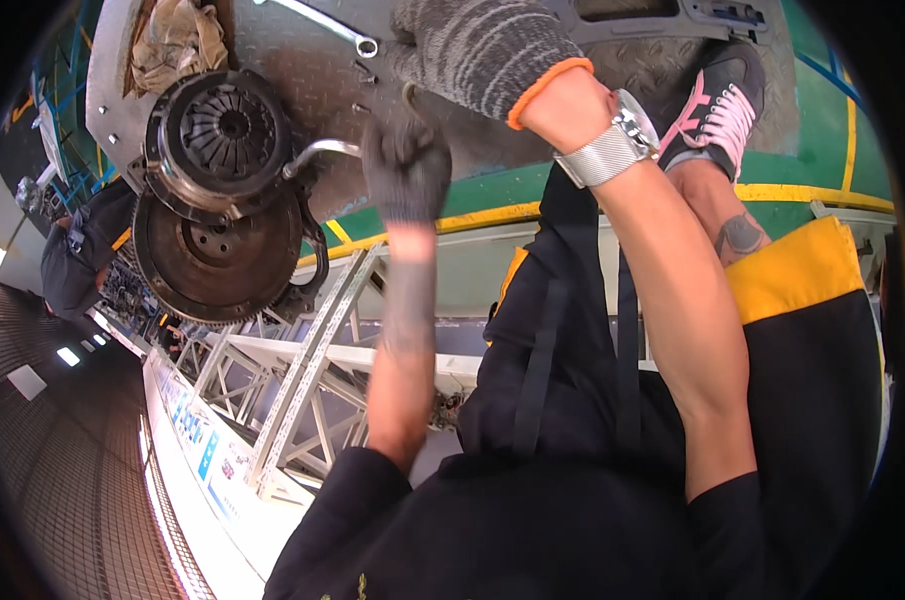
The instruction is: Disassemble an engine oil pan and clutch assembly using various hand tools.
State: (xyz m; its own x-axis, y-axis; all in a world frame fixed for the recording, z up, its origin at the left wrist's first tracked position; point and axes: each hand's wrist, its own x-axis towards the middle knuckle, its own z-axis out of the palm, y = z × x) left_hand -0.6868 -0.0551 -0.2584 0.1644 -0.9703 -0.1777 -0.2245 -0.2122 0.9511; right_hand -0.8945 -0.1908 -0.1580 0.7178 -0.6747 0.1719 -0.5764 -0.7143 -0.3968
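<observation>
My left hand (407, 172), in a dark glove and slightly blurred, is closed around the end of a bent silver wrench (325, 149). The wrench's far end meets the rim of a round clutch pressure plate (183, 140) with radial spring fingers. Beneath that plate, toward me, shows a brown toothed flywheel (218, 255). My right hand (473, 50) wears a grey knitted glove with an orange cuff. It is over the metal plate, right of the clutch, its fingers mostly hidden by the glove's back and the frame edge; whether it holds anything is unclear.
On the patterned metal plate (313, 80) lie a combination wrench (338, 30) and a small bolt (362, 108). A crumpled brown wrapping (180, 45) sits behind the clutch. A shoe with pink laces (723, 115) rests at right. Another person (78, 250) is at far left.
</observation>
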